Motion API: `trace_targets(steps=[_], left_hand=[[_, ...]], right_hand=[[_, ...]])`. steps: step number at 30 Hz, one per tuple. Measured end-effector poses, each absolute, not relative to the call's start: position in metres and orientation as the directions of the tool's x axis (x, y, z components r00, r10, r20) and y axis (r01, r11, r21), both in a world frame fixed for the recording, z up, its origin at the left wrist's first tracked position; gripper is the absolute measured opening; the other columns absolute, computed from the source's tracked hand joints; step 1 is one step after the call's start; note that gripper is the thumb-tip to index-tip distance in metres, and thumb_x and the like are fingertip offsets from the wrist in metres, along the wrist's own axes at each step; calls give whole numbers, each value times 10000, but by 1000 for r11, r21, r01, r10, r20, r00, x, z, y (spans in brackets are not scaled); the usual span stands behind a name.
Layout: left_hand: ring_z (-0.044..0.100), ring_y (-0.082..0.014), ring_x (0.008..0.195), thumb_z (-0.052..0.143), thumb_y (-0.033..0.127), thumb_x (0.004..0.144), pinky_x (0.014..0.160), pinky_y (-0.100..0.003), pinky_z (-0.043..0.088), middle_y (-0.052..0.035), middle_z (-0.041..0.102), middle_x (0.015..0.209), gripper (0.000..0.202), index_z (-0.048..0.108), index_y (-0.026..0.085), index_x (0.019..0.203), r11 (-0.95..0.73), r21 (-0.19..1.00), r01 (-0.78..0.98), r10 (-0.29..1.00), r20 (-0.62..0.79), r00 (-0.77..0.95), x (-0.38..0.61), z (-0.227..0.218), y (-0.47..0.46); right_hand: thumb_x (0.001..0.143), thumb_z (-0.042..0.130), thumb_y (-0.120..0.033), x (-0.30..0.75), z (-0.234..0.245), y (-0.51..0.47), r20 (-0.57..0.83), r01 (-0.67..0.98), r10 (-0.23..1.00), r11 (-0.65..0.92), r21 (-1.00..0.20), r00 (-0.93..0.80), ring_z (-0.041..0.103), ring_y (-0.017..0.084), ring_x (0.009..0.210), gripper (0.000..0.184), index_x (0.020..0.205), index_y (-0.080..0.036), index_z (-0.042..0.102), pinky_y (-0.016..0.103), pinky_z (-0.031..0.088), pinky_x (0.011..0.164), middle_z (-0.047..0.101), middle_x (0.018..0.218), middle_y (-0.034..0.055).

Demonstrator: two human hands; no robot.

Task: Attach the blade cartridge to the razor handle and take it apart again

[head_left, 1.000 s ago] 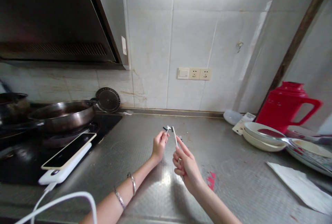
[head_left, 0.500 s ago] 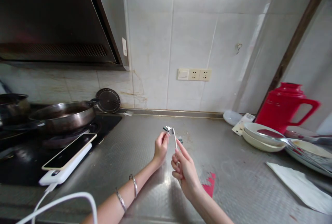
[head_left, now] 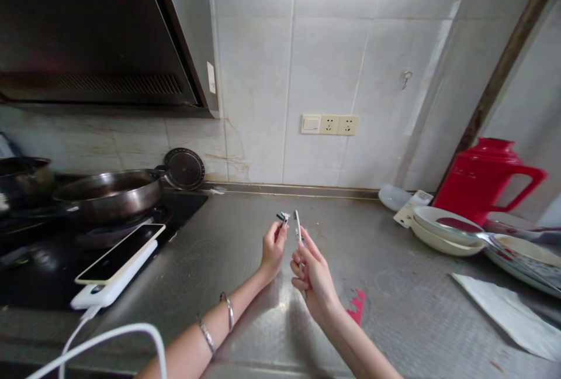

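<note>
My left hand (head_left: 272, 250), with two bangles on its wrist, pinches a small shiny metal piece (head_left: 284, 219) with a dark green part at its left side. What kind of thing it is I cannot make out. My right hand (head_left: 310, 271) is closed around a slim white toothbrush (head_left: 298, 226), its head pointing up and away. A narrow gap separates the toothbrush from the metal piece. Both hands are above the steel counter (head_left: 245, 309). Behind the right fingers lies something small, mostly hidden.
On the left, a steel pan (head_left: 111, 195) sits on the black stove, with a phone (head_left: 120, 253) on a white power bank (head_left: 116, 288) nearby. At right are a red thermos (head_left: 482, 177), bowls (head_left: 442, 230) and a white napkin (head_left: 508, 314). A red scrap (head_left: 357, 306) lies on the counter.
The toothbrush has moved slightly right, away from the metal piece, and stands more upright. The metal piece has turned a little in my left fingers.
</note>
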State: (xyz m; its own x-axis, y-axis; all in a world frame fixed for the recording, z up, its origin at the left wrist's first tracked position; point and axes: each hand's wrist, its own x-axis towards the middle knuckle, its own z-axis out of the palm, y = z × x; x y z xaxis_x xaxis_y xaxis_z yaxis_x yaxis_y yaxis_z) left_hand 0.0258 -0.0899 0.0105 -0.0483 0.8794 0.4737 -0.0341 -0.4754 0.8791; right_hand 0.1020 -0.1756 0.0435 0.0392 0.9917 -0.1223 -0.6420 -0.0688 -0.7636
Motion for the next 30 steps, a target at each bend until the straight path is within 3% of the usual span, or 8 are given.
trace_targets(steps=[30], left_hand=[[393, -105, 571, 465, 460, 834, 562, -206, 328, 33, 427, 601, 317, 482, 180, 687, -482, 875, -43, 875, 480, -60, 25, 8, -86]], right_hand=[[666, 688, -426, 102, 36, -174, -115, -532, 992, -71, -844, 51, 243, 17, 374, 781, 1364, -310, 356, 145, 114, 365, 424, 552, -88]])
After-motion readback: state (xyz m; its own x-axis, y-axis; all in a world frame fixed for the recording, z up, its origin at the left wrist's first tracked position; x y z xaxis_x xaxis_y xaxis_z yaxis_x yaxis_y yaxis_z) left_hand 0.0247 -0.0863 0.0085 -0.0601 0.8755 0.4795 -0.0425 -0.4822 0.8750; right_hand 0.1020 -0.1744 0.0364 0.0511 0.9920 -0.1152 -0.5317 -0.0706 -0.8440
